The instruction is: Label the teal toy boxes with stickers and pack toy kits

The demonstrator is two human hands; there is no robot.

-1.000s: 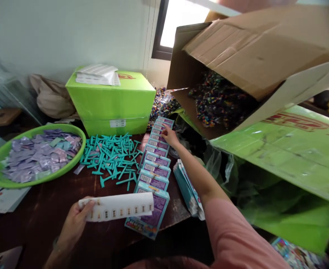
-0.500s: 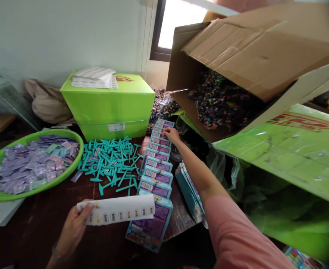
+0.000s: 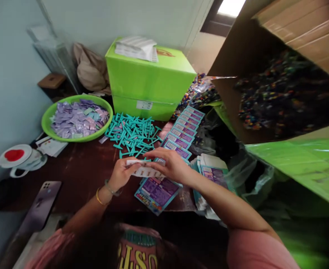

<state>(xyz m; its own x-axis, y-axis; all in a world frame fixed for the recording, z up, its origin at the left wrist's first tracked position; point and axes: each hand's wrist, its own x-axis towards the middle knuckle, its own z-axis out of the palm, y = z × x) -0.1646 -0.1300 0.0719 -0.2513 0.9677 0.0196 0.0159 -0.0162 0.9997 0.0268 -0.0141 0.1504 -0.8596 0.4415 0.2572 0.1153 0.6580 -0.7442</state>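
Observation:
My left hand pinches the left end of a white sheet of small stickers, thumb on its near side. At the sheet's right part, my right hand is closed with its thumb and fingertips on the paper; whether a single sticker is between them is hidden. Below the sheet lies the nearest purple-and-turquoise printed box. A row of overlapping boxes of the same print runs away behind my right hand. Just beyond my hands spreads a pile of turquoise T-shaped plastic pieces.
A green basin of small purple packets stands left, near a lidded mug and a phone. Behind is a green carton. Right are stacked printed packs and a tilted cardboard box holding multicoloured bits.
My right hand has come back from the far end of the box row to the sticker sheet. My left hand holds the sheet, now tilted more edge-on. The view has swung left and down.

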